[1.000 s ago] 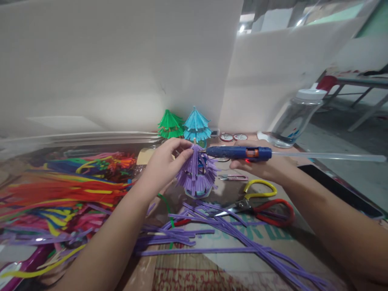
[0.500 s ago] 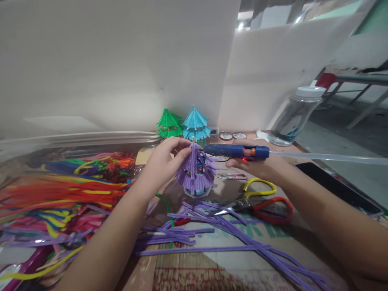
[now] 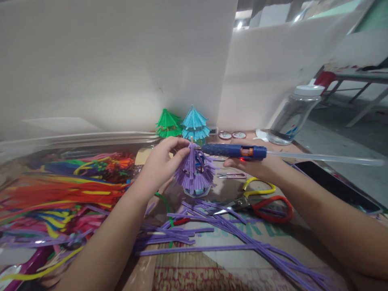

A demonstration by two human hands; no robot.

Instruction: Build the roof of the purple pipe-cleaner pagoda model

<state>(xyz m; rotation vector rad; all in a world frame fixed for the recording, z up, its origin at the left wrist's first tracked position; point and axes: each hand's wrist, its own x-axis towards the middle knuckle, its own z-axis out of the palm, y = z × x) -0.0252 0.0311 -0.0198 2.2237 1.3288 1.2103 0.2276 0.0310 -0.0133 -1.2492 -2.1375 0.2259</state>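
A small purple pagoda-like model point(image 3: 194, 178) made of fuzzy pipe-cleaner strips stands mid-table, a thin stick poking out of its top. My left hand point(image 3: 169, 155) pinches the upper left of its roof, thumb and fingers near the peak. In my right hand point(image 3: 248, 163) is a blue glue gun point(image 3: 235, 151), held level with its nozzle at the roof top. A clear glue stick point(image 3: 324, 157) juts from its rear, and a red light glows on its underside. Most of my right fingers are hidden behind the gun.
Purple pipe cleaners point(image 3: 224, 226) and scissors point(image 3: 242, 204) lie in front. Pink thread snips point(image 3: 233, 176) sit behind. Green point(image 3: 168, 123) and blue point(image 3: 195, 123) models stand at the wall. Colourful pipe cleaners point(image 3: 66, 190) fill the left; a bottle point(image 3: 292, 117) and phone point(image 3: 336, 186) are right.
Both hands and the glue gun keep nearly the same pose at the purple roof. The whole view has shifted very slightly; the glue stick's far end now shows.
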